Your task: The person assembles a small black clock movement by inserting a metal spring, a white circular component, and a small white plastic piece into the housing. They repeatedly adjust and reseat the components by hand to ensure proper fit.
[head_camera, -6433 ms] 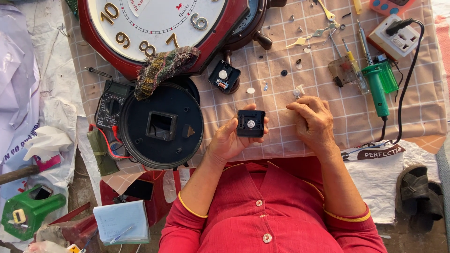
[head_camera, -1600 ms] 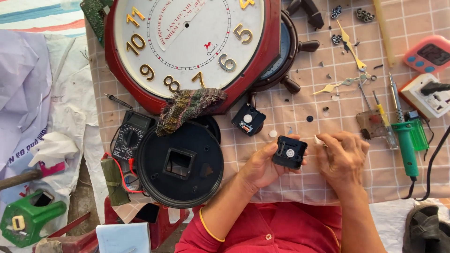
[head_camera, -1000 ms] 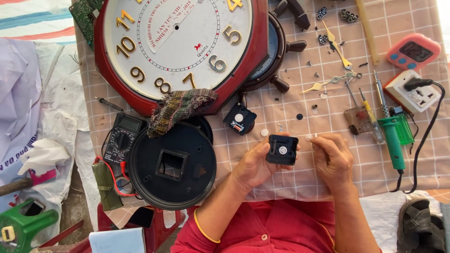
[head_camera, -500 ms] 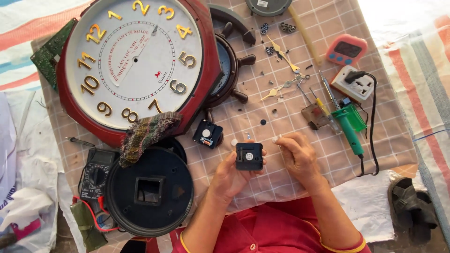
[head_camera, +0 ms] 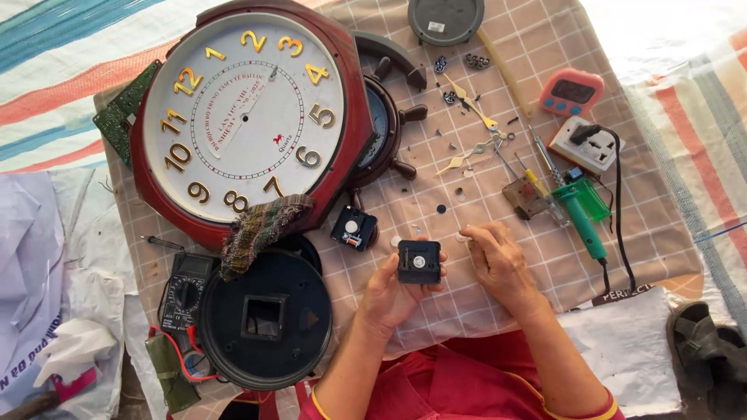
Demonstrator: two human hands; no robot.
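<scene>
Left hand (head_camera: 393,294) closed round black clock movement (head_camera: 419,261), face-up over near-centre worktop (head_camera: 498,311) w/ shaft toward viewer, prob. for access; right hand (head_camera: 498,260) just right, fingertips pinched on sth tiny, second movement (head_camera: 354,229) lying far-left of it.

Bright, even daylight filled the scene, and no single source showed. Shadows were short and soft, tucked close under the left hand (head_camera: 393,295), the right hand (head_camera: 498,260) and the big red wall clock (head_camera: 241,117). The far right corner was washed out nearly to white, and the pale sheet (head_camera: 630,350) near the right edge also ran very bright. The clock's white dial showed only a mild sheen, with no hard glare. Focus held sharp across the checked cloth (head_camera: 482,307). Straight stripes bowed slightly toward the edges, a wide-lens distortion. Little motion blur was visible.
</scene>
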